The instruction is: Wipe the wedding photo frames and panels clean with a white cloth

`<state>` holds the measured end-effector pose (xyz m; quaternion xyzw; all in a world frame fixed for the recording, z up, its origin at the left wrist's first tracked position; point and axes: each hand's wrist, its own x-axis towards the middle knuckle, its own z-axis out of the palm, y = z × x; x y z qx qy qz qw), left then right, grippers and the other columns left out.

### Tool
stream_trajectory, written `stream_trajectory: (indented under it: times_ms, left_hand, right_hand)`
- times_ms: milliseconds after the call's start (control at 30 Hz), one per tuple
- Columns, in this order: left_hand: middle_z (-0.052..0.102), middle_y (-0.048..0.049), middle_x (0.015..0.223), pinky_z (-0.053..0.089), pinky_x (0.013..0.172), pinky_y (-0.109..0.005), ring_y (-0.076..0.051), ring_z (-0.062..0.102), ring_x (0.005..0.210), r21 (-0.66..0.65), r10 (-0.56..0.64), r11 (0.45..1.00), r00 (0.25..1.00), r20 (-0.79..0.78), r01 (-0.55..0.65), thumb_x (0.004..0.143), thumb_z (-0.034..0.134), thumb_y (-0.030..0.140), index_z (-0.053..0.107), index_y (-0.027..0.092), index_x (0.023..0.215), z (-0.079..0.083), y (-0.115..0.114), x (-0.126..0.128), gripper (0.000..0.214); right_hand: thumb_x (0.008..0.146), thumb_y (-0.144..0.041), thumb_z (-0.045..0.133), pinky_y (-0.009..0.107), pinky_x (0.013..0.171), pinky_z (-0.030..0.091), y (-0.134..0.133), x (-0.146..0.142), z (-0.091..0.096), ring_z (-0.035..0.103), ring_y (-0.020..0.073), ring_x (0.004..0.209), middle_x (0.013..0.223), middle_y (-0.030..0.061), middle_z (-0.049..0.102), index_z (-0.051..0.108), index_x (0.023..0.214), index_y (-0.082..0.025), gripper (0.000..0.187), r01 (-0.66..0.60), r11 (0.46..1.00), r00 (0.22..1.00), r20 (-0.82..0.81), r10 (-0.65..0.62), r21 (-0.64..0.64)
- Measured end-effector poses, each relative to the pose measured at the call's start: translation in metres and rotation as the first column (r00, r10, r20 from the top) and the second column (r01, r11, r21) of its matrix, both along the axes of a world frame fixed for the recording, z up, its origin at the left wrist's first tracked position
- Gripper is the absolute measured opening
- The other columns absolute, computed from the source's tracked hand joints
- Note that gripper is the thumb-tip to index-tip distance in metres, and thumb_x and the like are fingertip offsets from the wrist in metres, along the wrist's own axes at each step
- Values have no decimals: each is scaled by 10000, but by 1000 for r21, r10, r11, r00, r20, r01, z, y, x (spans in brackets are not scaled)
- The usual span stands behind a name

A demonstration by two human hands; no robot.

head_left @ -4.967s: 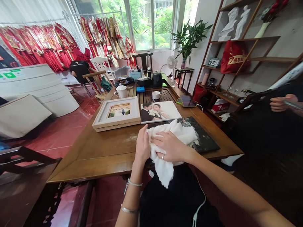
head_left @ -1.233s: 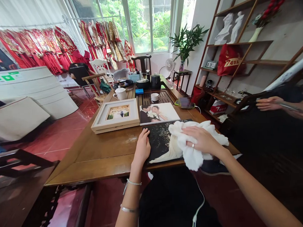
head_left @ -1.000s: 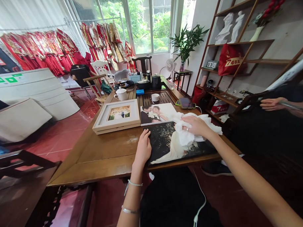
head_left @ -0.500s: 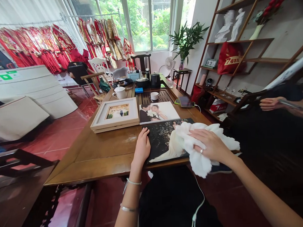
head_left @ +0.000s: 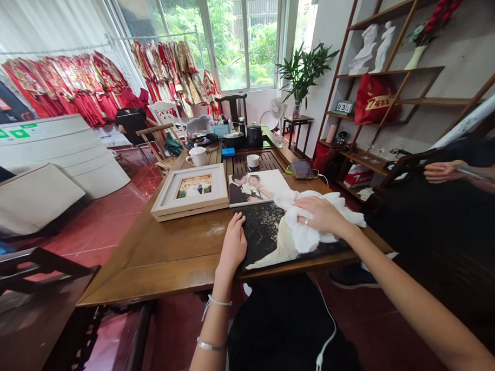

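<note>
A dark photo panel (head_left: 259,234) with a pale trailing dress lies flat at the table's near edge. My left hand (head_left: 234,241) rests along the panel's left edge, its fingers stretched out and touching it. In my right hand (head_left: 319,214) is a bunched white cloth (head_left: 304,238), pressed onto the panel's right part. The cloth and hand hide much of the panel's right side. Just beyond lies a bright photo panel (head_left: 258,188) of a couple, its right corner covered by the cloth. A light wooden picture frame (head_left: 191,194) sits left of it, on top of another.
The wooden table (head_left: 173,264) also bears a lidded white mug (head_left: 196,155), a small white cup (head_left: 253,161), a phone (head_left: 304,170) with a cable and a black kettle (head_left: 254,135). At the right another person's hand (head_left: 444,171) holds a slim object.
My right hand has slid the cloth away from me and slightly left across the panel, off its near edge. My left hand stays at the panel's left edge. The view has shifted slightly.
</note>
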<state>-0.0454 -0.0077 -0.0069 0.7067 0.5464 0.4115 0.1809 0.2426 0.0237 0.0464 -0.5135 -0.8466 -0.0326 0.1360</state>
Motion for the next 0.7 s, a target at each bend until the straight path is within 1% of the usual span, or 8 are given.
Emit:
stream_trajectory:
  times_ms: [67, 133, 233, 333, 467, 567, 633, 700]
  left_hand:
    - [530, -150, 1423, 309, 1184, -470, -234, 422, 1392, 14, 2, 1000, 1000, 17, -2, 916, 342, 131, 608, 142, 1216, -1, 0, 0, 401]
    - [540, -137, 1414, 310, 1184, -469, -229, 430, 1387, 29, 6, 1000, 999, 35, -7, 917, 345, 134, 613, 156, 1208, -2, 0, 0, 396]
    - [547, -142, 1404, 313, 1182, -471, -233, 433, 1385, 35, 17, 999, 999, 47, -18, 918, 344, 137, 620, 149, 1197, -2, 1, 1, 393]
    - [558, -130, 1394, 317, 1181, -470, -231, 437, 1381, 35, 18, 999, 998, 63, -20, 914, 355, 137, 627, 165, 1189, -1, 1, 2, 387]
    - [552, -139, 1398, 314, 1182, -471, -233, 433, 1384, 28, 25, 999, 998, 59, -27, 910, 357, 127, 624, 157, 1196, 0, 1, 3, 392]
    - [540, -148, 1411, 309, 1185, -469, -235, 426, 1390, 12, 26, 1000, 999, 46, -27, 914, 352, 127, 617, 148, 1210, 1, 0, 3, 398]
    - [537, -152, 1415, 309, 1184, -468, -235, 424, 1391, 8, 19, 1000, 999, 36, -20, 914, 348, 124, 613, 141, 1215, 1, -1, 3, 401]
    - [536, -158, 1415, 308, 1184, -468, -236, 421, 1393, 8, 12, 1000, 1000, 26, -12, 913, 342, 118, 610, 131, 1218, 2, -1, 3, 406]
  right_hand:
    - [831, -297, 566, 443, 1006, 421, 14, -9, 5, 552, 298, 1199, 1277, 89, 649, 660, 1192, -215, 382, 34, 999, 999, 5, -34, -27]
    - [835, -292, 557, 450, 997, 424, 22, -16, 9, 551, 302, 1198, 1286, 92, 641, 660, 1185, -221, 372, 71, 997, 998, 3, -70, -40]
    - [841, -285, 543, 455, 978, 432, 18, -21, 10, 549, 308, 1196, 1288, 110, 637, 658, 1186, -210, 372, 97, 995, 995, -19, -97, -26]
    - [836, -275, 541, 456, 973, 433, -4, -23, 5, 546, 308, 1195, 1280, 121, 640, 657, 1187, -190, 379, 42, 999, 999, -35, -42, 6]
    - [829, -263, 538, 497, 998, 405, -54, -26, -2, 518, 322, 1225, 1309, 117, 622, 648, 1220, -201, 410, -76, 996, 996, -41, 78, 40]
    - [796, -238, 570, 515, 1022, 375, -88, -29, -3, 492, 328, 1250, 1329, 102, 612, 635, 1242, -212, 452, -163, 986, 985, -57, 165, 40]
    - [785, -235, 584, 518, 1030, 363, -98, -31, -2, 477, 330, 1264, 1342, 92, 604, 634, 1240, -215, 459, -196, 980, 979, -57, 197, 23]
    - [785, -251, 593, 515, 1032, 360, -96, -33, 0, 485, 326, 1258, 1337, 83, 607, 639, 1228, -222, 446, -202, 979, 978, -52, 201, -1]
